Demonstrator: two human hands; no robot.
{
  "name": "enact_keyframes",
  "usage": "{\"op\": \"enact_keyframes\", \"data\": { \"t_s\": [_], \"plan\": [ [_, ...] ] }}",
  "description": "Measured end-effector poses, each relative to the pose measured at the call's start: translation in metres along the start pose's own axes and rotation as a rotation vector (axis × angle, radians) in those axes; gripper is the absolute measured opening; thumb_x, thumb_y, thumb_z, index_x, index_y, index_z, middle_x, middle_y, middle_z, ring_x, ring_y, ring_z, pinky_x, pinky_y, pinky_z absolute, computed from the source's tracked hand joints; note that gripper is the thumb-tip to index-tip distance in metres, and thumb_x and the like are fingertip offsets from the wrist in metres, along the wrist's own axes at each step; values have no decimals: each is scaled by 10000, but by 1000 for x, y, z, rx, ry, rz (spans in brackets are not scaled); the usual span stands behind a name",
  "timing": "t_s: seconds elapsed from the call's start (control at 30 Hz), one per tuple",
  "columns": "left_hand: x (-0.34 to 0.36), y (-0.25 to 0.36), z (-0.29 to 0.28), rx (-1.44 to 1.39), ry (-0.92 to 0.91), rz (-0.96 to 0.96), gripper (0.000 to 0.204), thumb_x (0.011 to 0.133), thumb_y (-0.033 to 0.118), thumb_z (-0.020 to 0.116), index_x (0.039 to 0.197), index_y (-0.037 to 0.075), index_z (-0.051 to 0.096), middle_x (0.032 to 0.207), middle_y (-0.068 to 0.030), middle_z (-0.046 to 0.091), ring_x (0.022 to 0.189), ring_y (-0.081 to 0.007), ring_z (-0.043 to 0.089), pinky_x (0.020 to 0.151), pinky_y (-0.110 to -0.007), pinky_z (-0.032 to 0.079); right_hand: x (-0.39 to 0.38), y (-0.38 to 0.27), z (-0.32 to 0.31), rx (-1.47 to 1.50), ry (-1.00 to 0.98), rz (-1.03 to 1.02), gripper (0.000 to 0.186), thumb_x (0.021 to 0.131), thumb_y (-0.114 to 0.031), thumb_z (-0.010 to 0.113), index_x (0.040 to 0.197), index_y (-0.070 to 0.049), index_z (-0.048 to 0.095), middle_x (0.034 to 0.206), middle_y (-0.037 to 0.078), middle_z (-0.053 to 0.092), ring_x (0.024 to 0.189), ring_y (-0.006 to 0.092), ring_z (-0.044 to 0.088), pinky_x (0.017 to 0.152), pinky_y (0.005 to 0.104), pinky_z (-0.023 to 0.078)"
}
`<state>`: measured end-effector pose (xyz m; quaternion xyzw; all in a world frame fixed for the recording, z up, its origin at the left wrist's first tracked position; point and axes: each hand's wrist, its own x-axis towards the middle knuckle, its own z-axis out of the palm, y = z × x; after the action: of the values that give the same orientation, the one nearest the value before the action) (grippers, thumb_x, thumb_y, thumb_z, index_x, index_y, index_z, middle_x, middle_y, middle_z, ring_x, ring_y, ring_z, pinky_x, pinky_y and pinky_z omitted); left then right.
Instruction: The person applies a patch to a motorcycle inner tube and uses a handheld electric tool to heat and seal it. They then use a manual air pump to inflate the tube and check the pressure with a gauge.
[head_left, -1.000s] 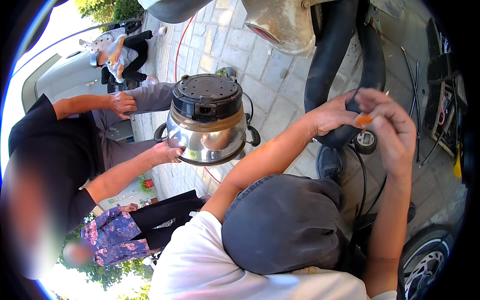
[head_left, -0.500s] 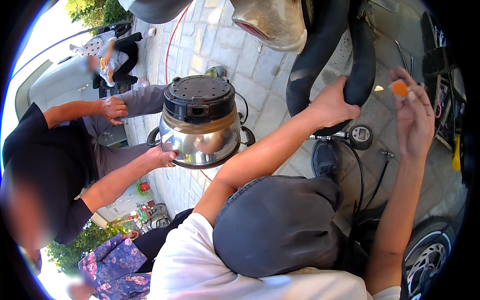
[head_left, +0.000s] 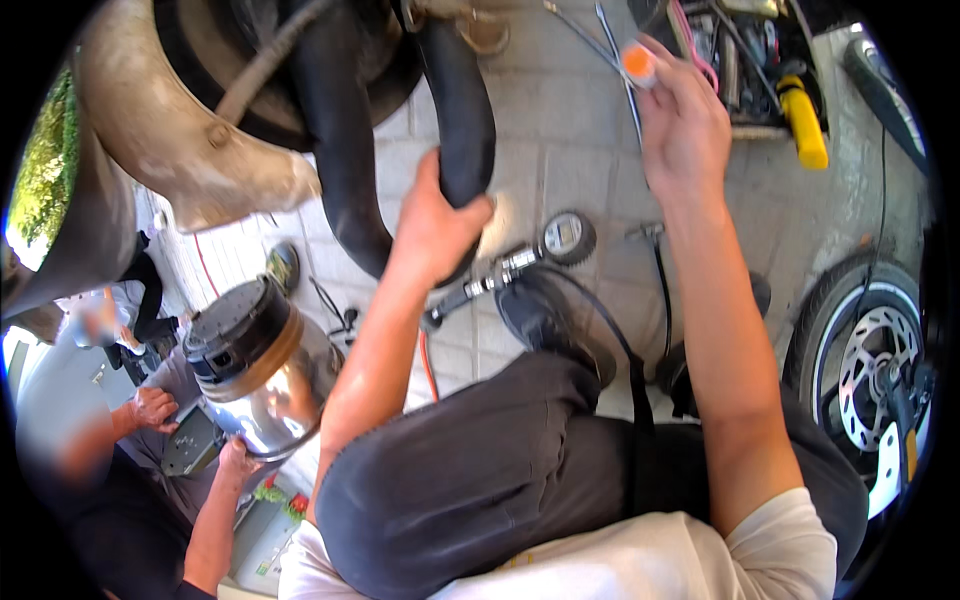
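My left hand [head_left: 440, 225] is closed round the right-hand loop of a black inner tube [head_left: 466, 120], which hangs from the wheel of a vehicle with a dirty beige body [head_left: 190, 150]. My right hand [head_left: 680, 110], raised to the right of the tube, is closed on a small round orange-and-white item [head_left: 637, 66] between thumb and fingers. Below the tube, an air gauge with a dial [head_left: 562, 236] and black hose [head_left: 600, 305] lie over the paving near my shoe [head_left: 530, 310].
Tire levers [head_left: 595, 45] and a toolbox [head_left: 750, 80] with a yellow-handled tool [head_left: 802, 120] are at upper right. A wheel with a brake disc [head_left: 862, 370] stands at right. At left, a person [head_left: 210, 535] holds a steel pot [head_left: 270, 390]; another person [head_left: 110, 310] is behind.
The view has turned, bringing toolbox, tube and beige body higher and the steel pot lower left. My right hand has risen with the orange item. My left hand stays on the tube.
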<state>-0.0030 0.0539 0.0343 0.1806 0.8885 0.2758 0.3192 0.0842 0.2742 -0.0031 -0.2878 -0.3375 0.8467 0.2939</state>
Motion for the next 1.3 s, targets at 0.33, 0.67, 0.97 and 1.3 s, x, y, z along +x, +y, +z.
{"op": "enact_keyframes", "data": {
  "t_s": [0.33,0.67,0.97,1.3],
  "plan": [
    [-9,4,-9,-681,-169,-100,648,684,76,722,1278,-13,478,930,-58,579,790,-146,562,737,-294,486,-35,7,21,45,-275,119,130,863,-59,606,964,-12,673,1149,142,659,1053,207,621,973,362,455],
    [-7,-1,-12,-1068,-310,-168,607,647,59,736,1204,-6,504,848,-88,597,664,-173,582,616,-299,493,-58,3,40,25,-445,156,83,884,-61,591,909,-12,653,1196,185,631,1087,230,621,991,382,458],
    [-6,0,-12,-1065,-339,-225,614,633,63,776,1186,9,516,875,-97,612,677,-198,601,630,-315,501,-82,-9,60,-73,-656,191,115,884,-88,604,937,5,645,1126,78,627,929,139,602,816,297,493],
    [-5,-5,-11,-998,-426,-318,571,660,73,745,1168,13,493,857,-107,594,669,-174,587,626,-297,488,-97,2,68,-217,-855,-64,81,867,-62,596,909,-30,658,1094,108,668,1041,193,613,986,335,429]
  ]
}}
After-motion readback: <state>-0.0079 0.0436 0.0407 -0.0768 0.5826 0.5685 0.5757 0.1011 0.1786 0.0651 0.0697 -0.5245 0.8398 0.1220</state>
